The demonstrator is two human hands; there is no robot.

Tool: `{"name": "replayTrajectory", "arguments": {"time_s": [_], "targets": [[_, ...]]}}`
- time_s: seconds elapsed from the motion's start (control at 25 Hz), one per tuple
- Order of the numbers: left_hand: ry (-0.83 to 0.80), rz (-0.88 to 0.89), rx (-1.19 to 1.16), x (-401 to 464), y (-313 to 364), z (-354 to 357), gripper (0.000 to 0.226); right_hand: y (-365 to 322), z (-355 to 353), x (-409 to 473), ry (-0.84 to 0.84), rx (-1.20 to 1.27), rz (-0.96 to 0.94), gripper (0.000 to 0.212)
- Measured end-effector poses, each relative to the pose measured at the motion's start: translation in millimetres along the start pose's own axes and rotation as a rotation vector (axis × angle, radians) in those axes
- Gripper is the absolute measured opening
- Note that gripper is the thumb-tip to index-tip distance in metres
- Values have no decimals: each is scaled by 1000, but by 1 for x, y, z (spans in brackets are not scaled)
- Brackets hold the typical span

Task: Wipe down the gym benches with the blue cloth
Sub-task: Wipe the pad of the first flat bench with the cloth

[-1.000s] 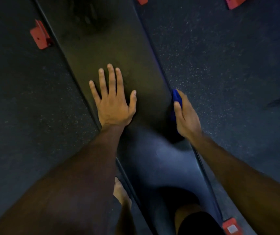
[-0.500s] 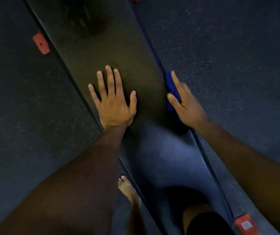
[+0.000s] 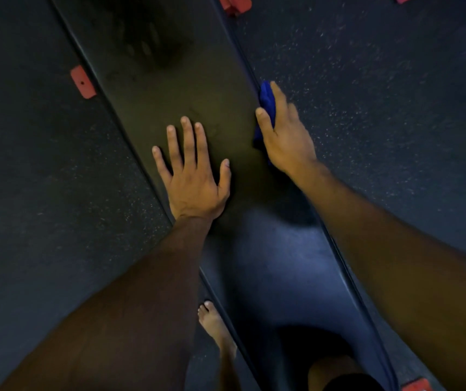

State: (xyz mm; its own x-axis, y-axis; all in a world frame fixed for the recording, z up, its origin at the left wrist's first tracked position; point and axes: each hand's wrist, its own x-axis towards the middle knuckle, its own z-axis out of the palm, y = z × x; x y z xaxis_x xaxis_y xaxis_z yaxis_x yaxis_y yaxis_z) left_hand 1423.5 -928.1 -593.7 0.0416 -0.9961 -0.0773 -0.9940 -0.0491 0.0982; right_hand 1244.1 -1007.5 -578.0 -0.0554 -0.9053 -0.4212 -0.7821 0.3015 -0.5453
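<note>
The step in hand looks to be the wiping of the right side edge of the bench (image 3: 169, 88), and to do it well the blue cloth (image 3: 266, 101) should be kept flat against that edge with even pressure and drawn along the whole length toward the far end, without skipping the seam where the top meets the side. The cloth is bunched at the right edge of the bench pad, about the middle of the view, under the right hand (image 3: 285, 134). This hand grasps the cloth: the thumb lies over the top edge of the pad and the fingers go down the side, with the forearm coming in from the near right. The left hand (image 3: 192, 176) is released, its fingers straight and spread, palm flat on the top of the pad, probably as a support. A bare foot (image 3: 215, 325) stands on the floor (image 3: 42, 193) at the near left of the bench.
</note>
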Motion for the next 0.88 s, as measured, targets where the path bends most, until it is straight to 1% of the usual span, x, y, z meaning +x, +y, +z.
{"name": "replayTrajectory", "arguments": {"time_s": [0.08,0.12,0.24,0.28,0.36,0.4,0.52,0.64,0.76,0.88], "targets": [[-38,8,10,2,3,-2,78,5,7,-17,128,-107,-46,59],[-56,6,23,1,4,-5,78,7,8,-22,169,-120,-71,58],[-100,27,-6,9,-3,-19,77,5,7,-20,193,-70,-98,56],[-75,40,-25,24,-9,-26,75,5,7,-19,197,-55,-105,56],[27,45,-63,76,-20,-38,74,6,6,-20,177,-18,-98,55],[51,51,-73,108,-26,-42,75,9,6,-20,173,-8,-98,55],[12,47,-70,176,-39,-36,76,12,9,-15,142,16,-104,56],[17,11,-48,184,-42,-12,72,15,7,-6,80,59,-130,58],[59,4,-62,181,-44,-14,70,12,-4,-3,-35,127,-137,59],[78,14,-67,184,-41,-14,70,-1,-15,18,-118,160,-98,59]]}}
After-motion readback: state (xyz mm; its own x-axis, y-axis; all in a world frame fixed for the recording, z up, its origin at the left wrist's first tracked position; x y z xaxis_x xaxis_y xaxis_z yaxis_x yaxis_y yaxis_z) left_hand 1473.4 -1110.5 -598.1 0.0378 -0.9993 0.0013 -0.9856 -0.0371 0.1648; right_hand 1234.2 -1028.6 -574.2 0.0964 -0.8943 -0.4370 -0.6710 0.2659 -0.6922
